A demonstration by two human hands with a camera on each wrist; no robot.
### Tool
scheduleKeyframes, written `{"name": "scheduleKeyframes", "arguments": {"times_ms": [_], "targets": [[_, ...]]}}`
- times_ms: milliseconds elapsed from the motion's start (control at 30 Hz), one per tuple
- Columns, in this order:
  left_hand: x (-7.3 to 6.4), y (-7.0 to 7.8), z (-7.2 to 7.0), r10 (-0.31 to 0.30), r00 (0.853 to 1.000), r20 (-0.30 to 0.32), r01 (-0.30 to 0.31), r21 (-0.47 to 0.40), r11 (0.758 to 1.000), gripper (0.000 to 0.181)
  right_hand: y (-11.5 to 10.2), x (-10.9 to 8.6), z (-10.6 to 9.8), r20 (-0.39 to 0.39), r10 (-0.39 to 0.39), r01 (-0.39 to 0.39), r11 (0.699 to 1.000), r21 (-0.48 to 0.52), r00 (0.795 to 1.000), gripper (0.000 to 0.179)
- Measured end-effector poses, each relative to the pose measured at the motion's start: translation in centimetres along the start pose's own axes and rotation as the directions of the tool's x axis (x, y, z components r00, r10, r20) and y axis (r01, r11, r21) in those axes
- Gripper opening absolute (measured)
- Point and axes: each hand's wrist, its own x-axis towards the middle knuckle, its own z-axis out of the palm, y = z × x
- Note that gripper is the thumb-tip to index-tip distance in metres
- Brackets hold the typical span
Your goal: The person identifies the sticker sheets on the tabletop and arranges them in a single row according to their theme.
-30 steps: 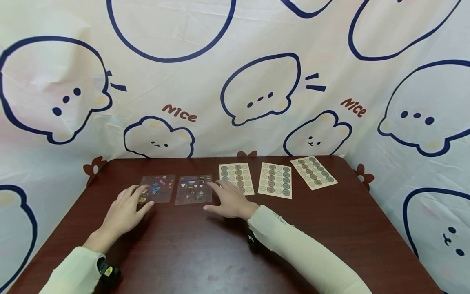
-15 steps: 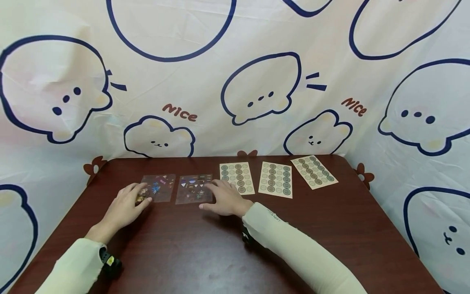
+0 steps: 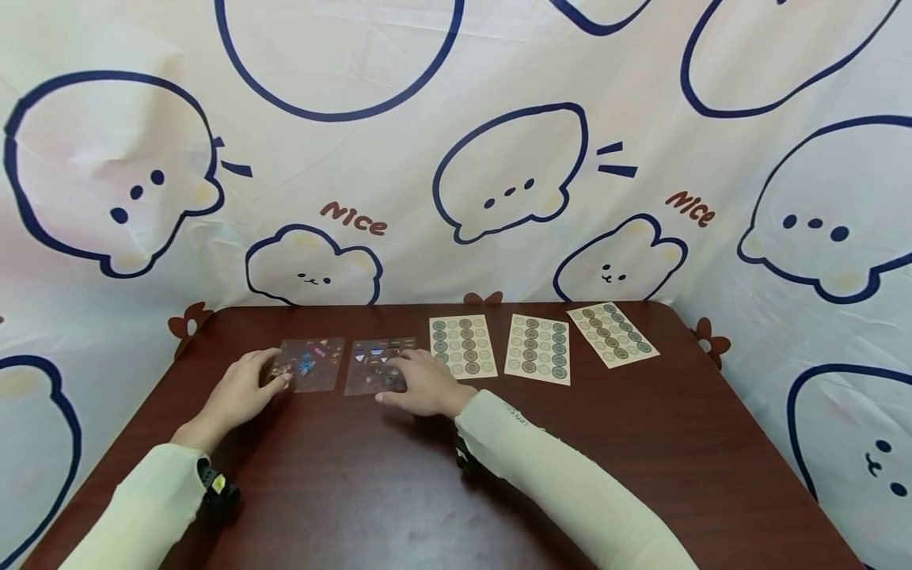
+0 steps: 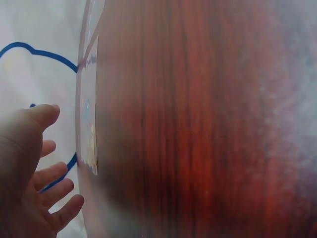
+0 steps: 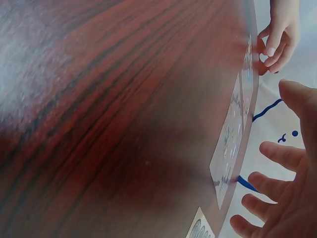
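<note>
Two clear sticker sheets lie side by side on the table. The left one (image 3: 326,366) carries small blue, pink and gold pieces; the right one (image 3: 361,380) has small dark, white and coloured shapes. My left hand (image 3: 238,392) hovers at the left sheet's left edge, fingers relaxed and slightly bent, covering part of it. In the left wrist view, this hand (image 4: 37,171) shows its fingers spread around nothing. My right hand (image 3: 426,385) is over the right sheet's right side, thumb apart from the fingers. In the right wrist view, its fingers (image 5: 270,186) are spread and hold nothing.
Three cream sheets with rows of round stickers lie to the right: one (image 3: 466,336) partly behind my right hand, a middle one (image 3: 537,350), and a slanted one (image 3: 614,334) near the far right corner. A printed cloth (image 3: 399,174) hangs behind the dark wooden table (image 3: 342,475).
My right hand has shifted left, further over the right clear sheet. The left hand has drawn back slightly, uncovering a bit more of the left sheet's edge. The sheets stay in place.
</note>
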Motion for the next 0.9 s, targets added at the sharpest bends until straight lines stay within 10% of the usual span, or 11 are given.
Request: {"name": "scheduleKeyframes", "arguments": {"times_ms": [900], "targets": [[2.0, -1.2, -0.1, -0.021, 0.993, 0.118, 0.025, -0.036, 0.999, 0.062, -1.9, 1.1, 0.7, 0.048, -0.004, 0.005, 1.000, -0.024, 0.999, 0.060]]}}
